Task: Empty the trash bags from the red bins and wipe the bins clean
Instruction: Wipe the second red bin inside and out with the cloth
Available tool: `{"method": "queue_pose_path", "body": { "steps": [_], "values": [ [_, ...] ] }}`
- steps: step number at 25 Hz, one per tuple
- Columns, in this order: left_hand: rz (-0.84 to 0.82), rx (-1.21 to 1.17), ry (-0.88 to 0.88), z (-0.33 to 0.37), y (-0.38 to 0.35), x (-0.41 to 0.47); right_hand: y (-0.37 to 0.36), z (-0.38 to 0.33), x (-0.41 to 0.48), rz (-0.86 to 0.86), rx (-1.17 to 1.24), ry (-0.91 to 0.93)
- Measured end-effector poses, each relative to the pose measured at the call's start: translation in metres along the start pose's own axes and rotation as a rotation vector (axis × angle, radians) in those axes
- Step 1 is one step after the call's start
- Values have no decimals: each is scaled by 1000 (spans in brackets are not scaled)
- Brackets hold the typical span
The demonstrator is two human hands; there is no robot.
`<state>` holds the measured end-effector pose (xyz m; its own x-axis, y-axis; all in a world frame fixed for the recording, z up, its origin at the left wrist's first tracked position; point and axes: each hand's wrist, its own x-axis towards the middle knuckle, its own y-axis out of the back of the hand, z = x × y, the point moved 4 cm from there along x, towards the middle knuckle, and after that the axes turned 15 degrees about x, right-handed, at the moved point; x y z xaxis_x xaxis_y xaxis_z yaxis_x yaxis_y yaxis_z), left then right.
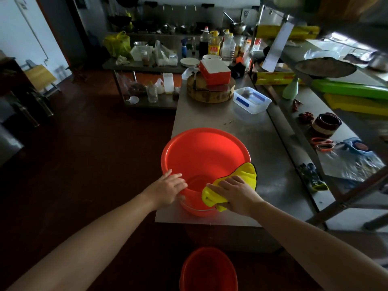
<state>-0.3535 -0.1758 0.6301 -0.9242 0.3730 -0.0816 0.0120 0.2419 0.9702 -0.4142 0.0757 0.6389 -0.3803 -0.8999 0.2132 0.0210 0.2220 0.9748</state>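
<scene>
Red bin (201, 152) upright on near end of steel bench (210, 116), no bag inside. Left hand (168, 189) flat on near-left rim, fingers (178, 177) straight, close together. Right hand (235, 194) presses yellow cloth (245, 173) onto near-right rim, fingers straight, not curled round it. Second red bin (207, 269) on floor below bench edge. Clear tub (252, 100) and round chopping block (210, 93) farther along bench.

You're in a working kitchen, commercial by its look.
Around you are steel tables (220, 122), pots (238, 27) along the back range, oil bottles (214, 46), stacked plates (190, 62), a round chopping block (210, 94) and a wok (325, 67) on the rack.
</scene>
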Motion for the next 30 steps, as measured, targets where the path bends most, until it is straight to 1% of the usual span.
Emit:
{"method": "queue_pose_path", "body": {
  "steps": [3, 4, 6, 8, 11, 13, 15, 18, 20, 22, 24, 26, 28, 30],
  "values": [
    [41, -45, 19, 28, 3, 4, -8, -16, 8, 23, 23, -61],
    [63, -72, 35, 31, 4, 5, -9, -19, 9, 33, 37, -50],
    [94, -144, 60, 23, 5, 2, -7, -17, 7, 29, 62, 35],
    [103, -149, 58, 3, 1, -4, 2, -3, 0, 21, 82, 99],
    [68, -102, 94, -30, -5, -8, 18, 31, -13, -10, 72, 77],
    [-14, -33, 84, -37, -8, -6, 21, 40, -14, -16, 66, 58],
    [-83, 43, 54, -25, -8, -3, 16, 34, -10, -4, 58, 68],
    [-88, 42, 18, 22, 2, 6, 3, 16, 1, 35, 58, 62],
    [-14, -3, 32, 51, 10, 13, -2, 10, 3, 51, 93, 42],
    [90, -63, 30, 60, 13, 15, -1, 13, -4, 43, 110, 63],
    [105, -116, -25, 49, 12, 10, 5, 25, -14, 36, 110, 102],
    [90, -146, -31, 19, 9, 3, 13, 40, -21, 37, 108, 108],
    [36, -63, 21, -11, 9, 0, 20, 50, -25, 40, 85, 97],
    [-26, 43, 21, -19, 11, 3, 22, 51, -26, 45, 73, 75]
  ]
}}
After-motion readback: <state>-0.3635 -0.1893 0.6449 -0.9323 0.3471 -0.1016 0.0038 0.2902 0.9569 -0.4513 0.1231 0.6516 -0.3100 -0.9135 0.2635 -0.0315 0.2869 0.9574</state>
